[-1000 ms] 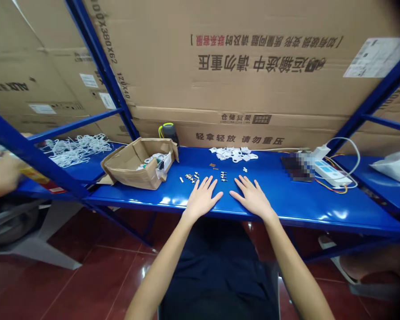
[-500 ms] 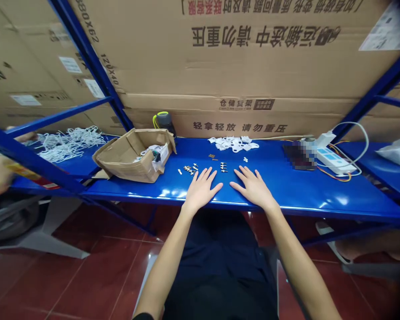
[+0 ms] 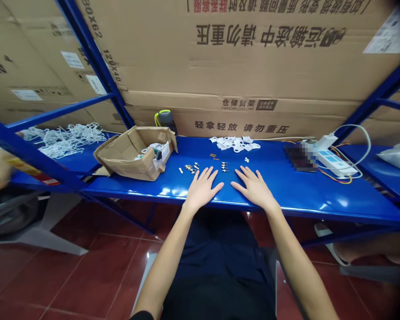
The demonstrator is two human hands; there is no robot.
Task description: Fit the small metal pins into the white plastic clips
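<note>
On blue shelving — hands flat, tiles below.

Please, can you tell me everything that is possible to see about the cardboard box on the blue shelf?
The cardboard box is plain brown, low and worn, with its top open and its flaps bent outward. It sits slightly angled on the blue metal shelf, near the shelf's back edge. White plastic pieces and some dark items lie inside. A flat cardboard scrap lies beside its lower corner.

1. At 12 o'clock, a cardboard carton reads, upside down, "运输途中 请勿重压".
2. Lower on it: "仓储货架" and "轻拿轻放 请勿重压".
3. At 11 o'clock, a carton edge reads "120X40".
</note>
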